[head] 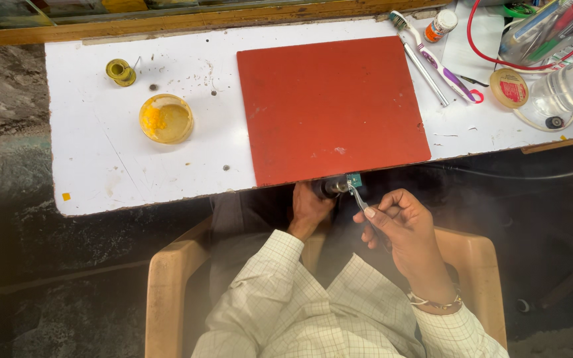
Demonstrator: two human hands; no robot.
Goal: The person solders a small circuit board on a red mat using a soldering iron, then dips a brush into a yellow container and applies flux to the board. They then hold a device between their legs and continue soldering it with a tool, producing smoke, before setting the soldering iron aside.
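**Small green part held in tweezers just below the desk edge**

The person sits in a tan plastic chair [167, 285], both hands dropped just under the near edge of the white desk [101, 166]. The right hand [402, 232] pinches a pair of slim metal tweezers [358, 197], fingers closed round them, and the tips carry a small green component [354, 179] close against the desk edge. The left hand [310, 209] is clenched round a dark cylindrical tool [331, 187] whose end points at that same green part; the two meet near the edge of the red mat [329, 106]. Holding the part in tweezers keeps the fingers away from the tool's tip, I'd judge, and a faint haze hangs over the lap.

The red mat lies flat in the middle of the desk, bare on top. To its left sit a round tin of yellow paste [166, 119] and, farther back, a small yellow spool [121, 71], both well apart from the hands. At the far right lie a toothbrush [432, 56], a thin metal rod [426, 74], a round red-topped tin [509, 87] and a loop of red cable [492, 46], within reach but untouched.
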